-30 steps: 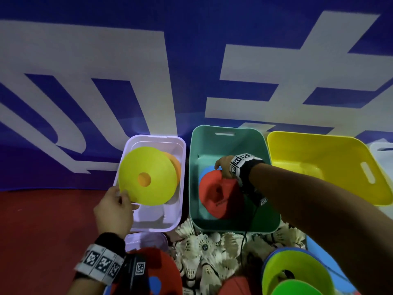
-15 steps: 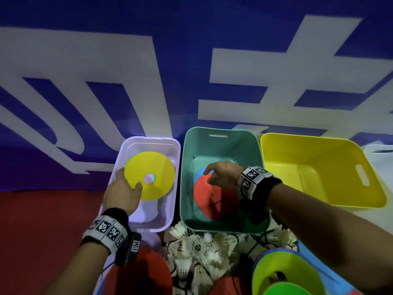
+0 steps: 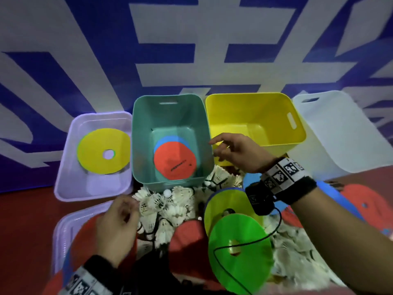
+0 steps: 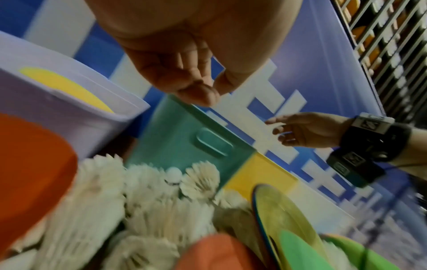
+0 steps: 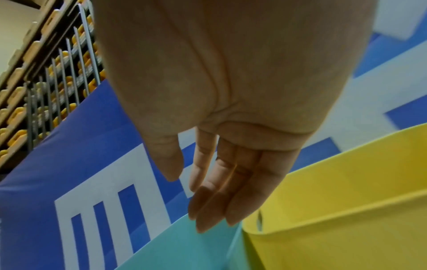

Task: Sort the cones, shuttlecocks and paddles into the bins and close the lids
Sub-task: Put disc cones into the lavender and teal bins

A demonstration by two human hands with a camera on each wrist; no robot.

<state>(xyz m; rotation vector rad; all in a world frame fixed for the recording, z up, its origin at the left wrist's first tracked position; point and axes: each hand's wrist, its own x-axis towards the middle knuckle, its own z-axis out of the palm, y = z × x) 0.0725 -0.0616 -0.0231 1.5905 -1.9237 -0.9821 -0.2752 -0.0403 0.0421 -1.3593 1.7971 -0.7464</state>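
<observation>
Head view: left hand (image 3: 119, 228) lower left, loosely curled and empty, over shuttlecocks (image 3: 165, 207); right hand (image 3: 238, 153) centre right, relaxed and empty, by green bin (image 3: 138, 133) holding red paddle (image 3: 174, 160). Yellow cone (image 3: 103, 151) lies in lilac bin (image 3: 63, 173). Left wrist view: fingers (image 4: 196, 91) curled, gripping nothing. Right wrist view: fingers (image 5: 208, 199) straight above yellow bin (image 5: 346, 219).

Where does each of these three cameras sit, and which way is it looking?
Head: worn on the head, looking forward and down at the lilac bin, teal bin, yellow bin and shuttlecocks; both forearms and hands show.
Left wrist: on the left wrist, looking along the left hand over the shuttlecocks toward the bins; the right hand shows too.
Right wrist: on the right wrist, looking along the palm and straight fingers at the teal and yellow rims.
Shared: all three show the teal and yellow bins.
</observation>
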